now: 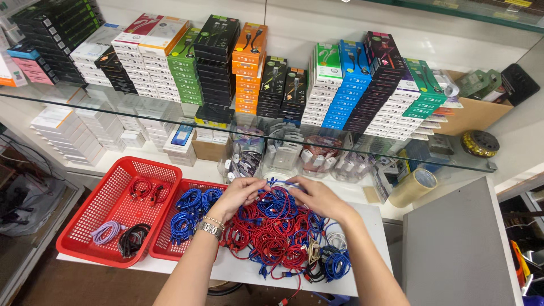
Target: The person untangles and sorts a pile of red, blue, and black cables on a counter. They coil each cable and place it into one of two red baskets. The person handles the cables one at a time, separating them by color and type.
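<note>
Blue coiled cable (276, 202) sits on top of the mixed pile of red and blue cables (283, 241) on the white table (371, 218), held between both hands. Left hand (241, 195) pinches one side of the coil, right hand (317, 198) grips the other, fingers closed on it (loose blue end sticks up between them). Just left: red basket (170, 246) with blue coils, then a second red basket (85, 226) with red, lilac and black coils. Behind: glass shelf (170, 110) stacked with boxed cables; tape roll (412, 187) at right.
</note>
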